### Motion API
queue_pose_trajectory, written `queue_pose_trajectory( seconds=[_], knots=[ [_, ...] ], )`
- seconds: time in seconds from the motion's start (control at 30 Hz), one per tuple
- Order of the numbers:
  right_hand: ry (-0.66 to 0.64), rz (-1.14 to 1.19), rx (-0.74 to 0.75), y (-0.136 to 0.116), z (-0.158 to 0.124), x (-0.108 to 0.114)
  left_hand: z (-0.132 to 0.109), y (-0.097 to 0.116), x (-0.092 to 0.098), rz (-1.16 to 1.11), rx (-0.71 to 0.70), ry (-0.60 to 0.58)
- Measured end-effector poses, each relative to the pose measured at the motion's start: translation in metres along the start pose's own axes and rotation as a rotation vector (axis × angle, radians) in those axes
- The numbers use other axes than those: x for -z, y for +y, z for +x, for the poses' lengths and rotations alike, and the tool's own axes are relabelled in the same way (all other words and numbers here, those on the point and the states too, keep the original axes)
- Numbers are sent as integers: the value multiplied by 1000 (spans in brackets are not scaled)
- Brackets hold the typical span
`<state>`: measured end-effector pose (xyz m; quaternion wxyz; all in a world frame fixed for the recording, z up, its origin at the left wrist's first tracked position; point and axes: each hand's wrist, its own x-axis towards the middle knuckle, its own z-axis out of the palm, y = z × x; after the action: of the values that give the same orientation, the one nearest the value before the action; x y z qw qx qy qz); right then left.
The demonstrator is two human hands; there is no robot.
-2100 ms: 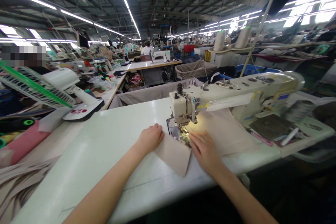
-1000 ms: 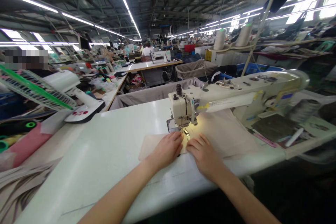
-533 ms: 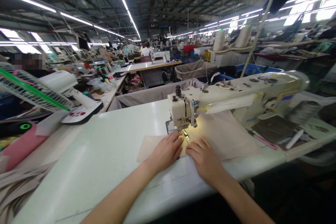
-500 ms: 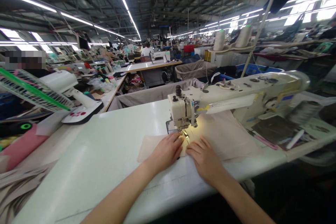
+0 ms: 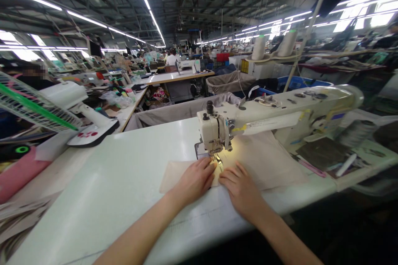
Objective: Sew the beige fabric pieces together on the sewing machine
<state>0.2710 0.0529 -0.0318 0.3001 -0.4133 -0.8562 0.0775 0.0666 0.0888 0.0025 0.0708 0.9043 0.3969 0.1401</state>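
A pale beige fabric piece (image 5: 264, 163) lies flat under the needle area of a cream sewing machine (image 5: 209, 130), whose lamp lights the cloth. My left hand (image 5: 197, 178) rests palm down on the fabric's left part, with its fingertips close to the presser foot (image 5: 218, 160). On the other side of the foot, my right hand (image 5: 241, 188) presses on the cloth with its fingers laid out and slightly apart. Neither hand pinches the fabric visibly. Part of the cloth is hidden beneath both hands.
Thread cones (image 5: 258, 47) stand on a holder behind the machine. A white fan (image 5: 93, 126) sits at the left edge of the pale table (image 5: 124, 174). Pink-handled snips (image 5: 312, 168) and a grey thread cone (image 5: 357, 136) lie at the right. A cloth-lined bin (image 5: 177, 109) is behind.
The whole view has shifted slightly to the left. Both hands keep almost the same places on the fabric beside the presser foot.
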Motion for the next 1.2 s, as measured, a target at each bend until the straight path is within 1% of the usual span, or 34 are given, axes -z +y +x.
queue_pose_trajectory(
  seconds=[0.17, 0.37, 0.47, 0.53, 0.7, 0.9, 1.03, 1.2],
  knots=[
    [-24, -33, -5, 0, -1, 1, -1, 0, 1, 33, -13, 9],
    [-16, -18, 12, -4, -11, 6, -19, 19, -1, 15, -122, -36],
    [-37, -3, 10, -4, -11, 7, -22, 21, 0, 1, -150, -24],
    [-61, -2, -3, -2, -7, 7, -19, 17, 0, -1, -150, -14],
    [-117, -28, -31, 3, 14, 7, -5, -2, 1, -3, -118, -2],
    [-117, -74, -58, 6, 35, 7, 9, -21, 4, -16, -120, 16],
    [-136, -74, -71, 4, 34, 9, 15, -30, 6, -14, -138, 19],
    [-134, -50, -71, 0, 22, 8, 14, -34, 6, -1, -137, 18]
  ],
)
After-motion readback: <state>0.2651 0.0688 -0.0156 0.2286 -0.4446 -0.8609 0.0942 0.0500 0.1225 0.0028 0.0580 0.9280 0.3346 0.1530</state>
